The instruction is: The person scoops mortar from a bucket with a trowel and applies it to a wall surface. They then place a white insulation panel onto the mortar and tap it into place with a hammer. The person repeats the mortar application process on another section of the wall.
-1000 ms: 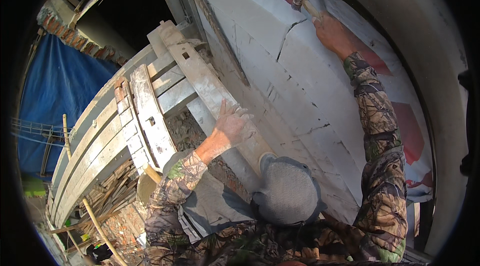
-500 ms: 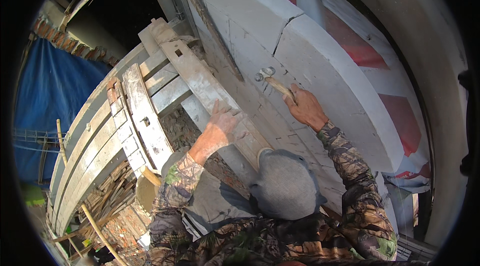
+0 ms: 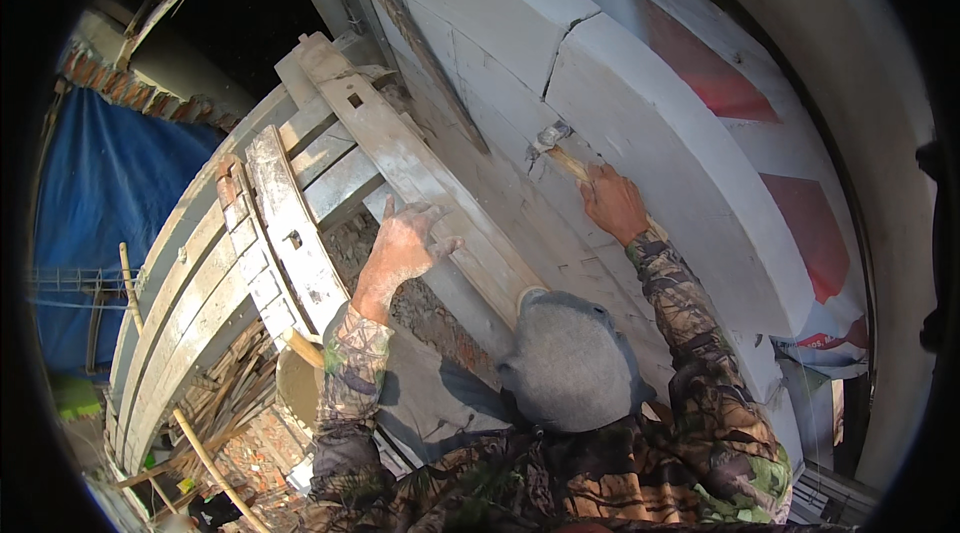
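My right hand is wrapped round the wooden handle of a hammer. The hammer's head lies at the face of a wall of pale grey blocks, by a row of dark marks. Whether it touches the wall I cannot tell. My left hand is open, its fingers spread and dusted with white. It is over the near side of a long pale plank with a square hole near its far end; contact is unclear. A rounded grey cloth shape covers the plank's near end.
A second pale plank lies to the left across curved grey beams. Below are a bucket, scrap wood and rubble. A cracked curved ledge runs along the right. A blue tarp hangs far left.
The hammer head has moved slightly right and up along the wall, and my right hand has shifted a little with it. My left hand has drawn back leftward from the middle of the plank.
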A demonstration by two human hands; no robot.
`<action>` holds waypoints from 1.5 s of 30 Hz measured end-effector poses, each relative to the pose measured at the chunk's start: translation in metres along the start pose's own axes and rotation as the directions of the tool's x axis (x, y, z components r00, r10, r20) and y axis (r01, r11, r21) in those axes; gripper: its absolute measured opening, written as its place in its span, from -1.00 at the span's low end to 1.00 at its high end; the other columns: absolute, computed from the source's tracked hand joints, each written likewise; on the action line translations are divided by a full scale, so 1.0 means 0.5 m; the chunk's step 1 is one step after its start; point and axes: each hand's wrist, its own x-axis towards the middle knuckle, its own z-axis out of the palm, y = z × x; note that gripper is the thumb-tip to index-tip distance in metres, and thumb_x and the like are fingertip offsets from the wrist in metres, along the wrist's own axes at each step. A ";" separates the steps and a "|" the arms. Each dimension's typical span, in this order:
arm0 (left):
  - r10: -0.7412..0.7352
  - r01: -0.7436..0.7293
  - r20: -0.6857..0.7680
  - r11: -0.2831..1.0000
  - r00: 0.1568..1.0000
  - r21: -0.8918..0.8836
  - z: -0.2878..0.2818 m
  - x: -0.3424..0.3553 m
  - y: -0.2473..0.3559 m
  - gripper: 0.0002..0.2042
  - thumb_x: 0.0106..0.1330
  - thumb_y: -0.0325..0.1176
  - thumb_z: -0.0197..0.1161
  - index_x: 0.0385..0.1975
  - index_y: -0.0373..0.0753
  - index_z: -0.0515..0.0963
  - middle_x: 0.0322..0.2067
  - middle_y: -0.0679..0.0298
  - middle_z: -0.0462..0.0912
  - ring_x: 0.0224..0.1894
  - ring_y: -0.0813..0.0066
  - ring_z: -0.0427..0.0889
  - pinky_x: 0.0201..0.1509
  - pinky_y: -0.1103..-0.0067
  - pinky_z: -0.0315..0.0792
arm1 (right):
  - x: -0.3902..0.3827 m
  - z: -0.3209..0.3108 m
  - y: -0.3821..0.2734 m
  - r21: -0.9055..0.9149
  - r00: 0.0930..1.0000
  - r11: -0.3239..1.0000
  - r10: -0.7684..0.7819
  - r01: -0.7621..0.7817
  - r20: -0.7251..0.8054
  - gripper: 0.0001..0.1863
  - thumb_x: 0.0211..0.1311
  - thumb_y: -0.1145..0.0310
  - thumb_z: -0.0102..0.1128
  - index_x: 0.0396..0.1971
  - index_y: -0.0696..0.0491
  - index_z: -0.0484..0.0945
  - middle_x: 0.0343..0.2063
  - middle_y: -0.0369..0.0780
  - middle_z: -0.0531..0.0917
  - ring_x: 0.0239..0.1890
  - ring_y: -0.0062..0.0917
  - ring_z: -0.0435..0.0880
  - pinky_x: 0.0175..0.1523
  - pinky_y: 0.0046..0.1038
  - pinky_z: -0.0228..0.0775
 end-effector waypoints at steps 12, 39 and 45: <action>0.120 -0.120 -0.092 0.993 0.989 0.008 0.016 0.138 0.078 -0.37 0.29 0.03 0.43 0.32 -0.08 0.51 0.39 0.09 0.41 0.45 0.02 0.36 0.56 -0.13 0.05 | -0.269 -0.223 -0.017 0.509 0.957 0.860 0.156 -0.010 -0.246 -0.73 0.58 0.26 -0.02 -0.23 0.19 0.46 -0.59 -0.08 0.51 -0.60 -0.19 0.49 -0.40 -0.23 0.32; 0.705 -0.606 -0.279 0.706 0.652 0.366 0.028 0.454 0.436 -0.16 0.04 -0.06 0.58 0.38 -0.07 0.39 0.32 0.31 0.51 0.39 0.24 0.43 0.66 0.03 -0.14 | -0.467 -0.320 0.081 0.085 0.967 0.985 0.165 -0.151 -0.195 -0.48 0.45 0.24 0.17 0.32 0.12 0.43 -0.27 -0.06 0.54 -0.32 -0.22 0.61 -0.28 -0.23 0.50; 0.700 -0.596 -0.277 0.710 0.659 0.376 0.037 0.456 0.445 -0.13 0.02 -0.03 0.58 0.40 -0.04 0.37 0.33 0.34 0.50 0.40 0.27 0.42 0.66 0.06 -0.11 | -0.463 -0.130 0.114 -0.031 0.990 0.998 -0.045 0.049 0.136 -0.47 0.45 0.19 0.18 0.33 0.07 0.42 -0.23 -0.13 0.53 -0.19 -0.30 0.64 -0.22 -0.29 0.63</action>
